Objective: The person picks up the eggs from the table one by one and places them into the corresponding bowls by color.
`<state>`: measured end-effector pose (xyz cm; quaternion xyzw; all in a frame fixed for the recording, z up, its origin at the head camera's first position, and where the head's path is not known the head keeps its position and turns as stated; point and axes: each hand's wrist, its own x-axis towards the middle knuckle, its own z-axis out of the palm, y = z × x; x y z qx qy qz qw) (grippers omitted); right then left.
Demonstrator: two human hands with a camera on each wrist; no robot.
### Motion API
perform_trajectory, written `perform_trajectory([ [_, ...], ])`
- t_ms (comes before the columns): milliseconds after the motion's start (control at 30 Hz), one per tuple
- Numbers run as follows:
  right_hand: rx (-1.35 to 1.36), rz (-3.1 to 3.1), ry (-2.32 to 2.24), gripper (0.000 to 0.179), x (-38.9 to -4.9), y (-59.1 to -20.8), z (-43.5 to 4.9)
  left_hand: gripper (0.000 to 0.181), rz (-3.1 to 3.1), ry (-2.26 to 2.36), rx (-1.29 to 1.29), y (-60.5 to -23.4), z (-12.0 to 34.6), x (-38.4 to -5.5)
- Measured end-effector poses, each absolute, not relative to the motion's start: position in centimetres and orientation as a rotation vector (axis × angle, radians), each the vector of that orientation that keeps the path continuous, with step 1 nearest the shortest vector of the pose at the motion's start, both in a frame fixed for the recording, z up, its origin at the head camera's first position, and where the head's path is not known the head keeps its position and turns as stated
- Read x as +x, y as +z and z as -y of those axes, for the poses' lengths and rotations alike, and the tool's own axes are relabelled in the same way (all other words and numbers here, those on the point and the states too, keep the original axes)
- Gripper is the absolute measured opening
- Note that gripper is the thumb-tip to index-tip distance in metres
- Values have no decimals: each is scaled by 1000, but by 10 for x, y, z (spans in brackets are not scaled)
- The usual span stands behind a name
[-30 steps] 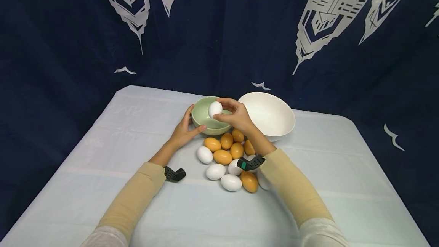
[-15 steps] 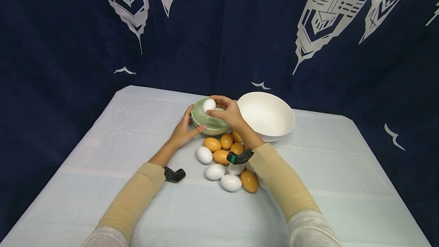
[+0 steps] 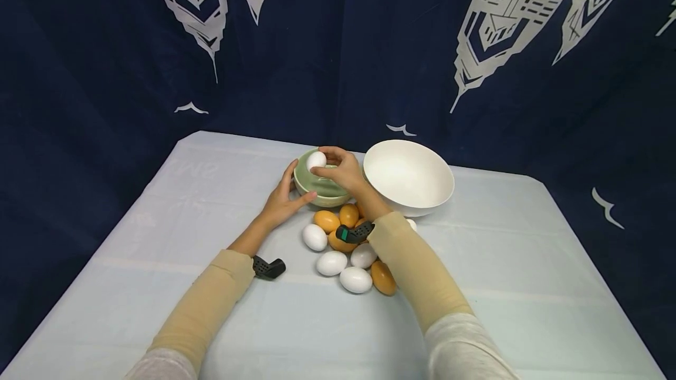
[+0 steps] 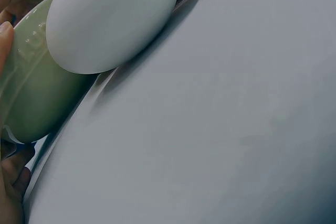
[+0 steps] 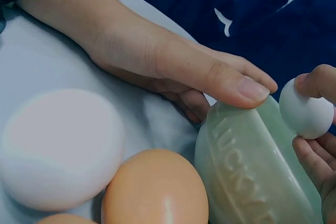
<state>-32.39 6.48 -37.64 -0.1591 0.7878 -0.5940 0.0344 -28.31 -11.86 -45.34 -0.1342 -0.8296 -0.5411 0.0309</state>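
A white egg [image 3: 316, 160] is pinched between the thumb and fingers of my right hand [image 3: 340, 170], above the inside of the green bowl [image 3: 323, 200]. The right wrist view shows that egg [image 5: 306, 109] at the bowl's rim. My left hand [image 3: 281, 201] holds the bowl at its left side, thumb on the near rim and fingers round the far side. Raised lettering runs along the outer wall of the bowl [image 5: 239, 166] in the right wrist view. Whether anything lies inside the bowl is hidden.
Several loose white eggs [image 3: 356, 280] and brown eggs [image 3: 383, 278] lie in front of the bowl, partly under my right forearm. A larger white bowl [image 3: 417, 177] stands to the right. Behind the table [image 3: 158, 239] hangs a dark blue printed curtain [image 3: 296, 75].
My right hand has moved left with the white egg, bringing it over the left part of the green bowl. The left hand has stayed on the bowl.
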Motion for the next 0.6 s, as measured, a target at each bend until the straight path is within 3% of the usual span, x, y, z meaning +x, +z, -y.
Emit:
perform_trajectory([
  [600,-447,-2610,-1478,55,-336,-384,-54,94,2547,-1657,-423,-454,119,-283],
])
